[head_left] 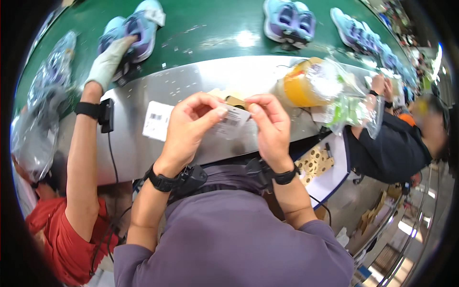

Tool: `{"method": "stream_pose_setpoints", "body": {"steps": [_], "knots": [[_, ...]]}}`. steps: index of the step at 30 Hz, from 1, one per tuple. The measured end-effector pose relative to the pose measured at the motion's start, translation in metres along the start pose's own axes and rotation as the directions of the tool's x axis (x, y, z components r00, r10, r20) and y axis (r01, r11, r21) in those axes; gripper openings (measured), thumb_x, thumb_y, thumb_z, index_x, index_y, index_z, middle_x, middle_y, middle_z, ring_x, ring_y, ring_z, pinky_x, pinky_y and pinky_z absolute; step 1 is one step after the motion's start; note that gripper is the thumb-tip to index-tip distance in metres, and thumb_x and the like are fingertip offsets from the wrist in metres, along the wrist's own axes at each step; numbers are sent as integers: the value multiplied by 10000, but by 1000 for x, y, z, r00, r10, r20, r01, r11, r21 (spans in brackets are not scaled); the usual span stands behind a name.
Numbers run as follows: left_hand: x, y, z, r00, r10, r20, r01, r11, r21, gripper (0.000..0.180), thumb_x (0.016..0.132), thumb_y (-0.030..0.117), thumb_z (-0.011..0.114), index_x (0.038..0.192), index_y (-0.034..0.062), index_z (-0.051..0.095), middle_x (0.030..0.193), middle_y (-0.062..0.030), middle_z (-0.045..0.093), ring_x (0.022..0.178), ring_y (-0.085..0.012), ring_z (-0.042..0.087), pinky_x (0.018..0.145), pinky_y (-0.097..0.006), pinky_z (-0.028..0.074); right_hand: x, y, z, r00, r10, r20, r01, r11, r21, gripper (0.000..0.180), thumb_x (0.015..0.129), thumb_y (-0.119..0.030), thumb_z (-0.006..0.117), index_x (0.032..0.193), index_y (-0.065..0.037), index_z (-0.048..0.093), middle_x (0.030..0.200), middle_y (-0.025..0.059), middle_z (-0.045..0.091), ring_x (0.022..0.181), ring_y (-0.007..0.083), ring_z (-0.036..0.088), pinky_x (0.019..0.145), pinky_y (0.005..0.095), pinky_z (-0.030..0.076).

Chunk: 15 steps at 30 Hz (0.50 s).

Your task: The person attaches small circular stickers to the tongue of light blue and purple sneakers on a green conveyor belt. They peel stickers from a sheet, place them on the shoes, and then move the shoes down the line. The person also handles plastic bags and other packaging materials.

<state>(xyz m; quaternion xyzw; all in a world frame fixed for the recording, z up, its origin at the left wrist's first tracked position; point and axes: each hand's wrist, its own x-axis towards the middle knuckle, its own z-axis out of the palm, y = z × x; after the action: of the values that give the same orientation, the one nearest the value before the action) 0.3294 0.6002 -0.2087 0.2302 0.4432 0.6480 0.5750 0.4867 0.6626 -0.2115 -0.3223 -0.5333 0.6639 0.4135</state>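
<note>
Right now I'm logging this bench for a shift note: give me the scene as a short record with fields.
Left hand: pinches the left side of a small white tag
Right hand: pinches the tag's right end
Under the hands: metal counter, a white label lying on it
Beyond: green belt carrying pale blue shoes
Left neighbour: gloved hand on a shoe
Right: yellow tape roll, clear plastic bags
</note>
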Motion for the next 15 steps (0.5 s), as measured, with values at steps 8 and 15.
{"method": "stream_pose_setpoints", "body": {"steps": [8,15], "knots": [[16,1,31,998,-22,64,11,986,168,172,811,-11,649,978,9,615,910,-16,606,816,-81,582,755,-220,465,-6,-30,-51,982,-107,-157,70,972,-225,151,929,-80,528,1001,1,632,947,53,645,907,124,593,820,252,457],[27,-6,59,944,159,291,-256,906,336,99,793,-23,635,891,-6,640,874,-36,601,795,-106,616,726,-231,493,57,-96,-124,858,-479,-184,51,436,-898,174,842,-88,622,1001,-18,628,867,60,633,657,132,577,605,265,453]]}}
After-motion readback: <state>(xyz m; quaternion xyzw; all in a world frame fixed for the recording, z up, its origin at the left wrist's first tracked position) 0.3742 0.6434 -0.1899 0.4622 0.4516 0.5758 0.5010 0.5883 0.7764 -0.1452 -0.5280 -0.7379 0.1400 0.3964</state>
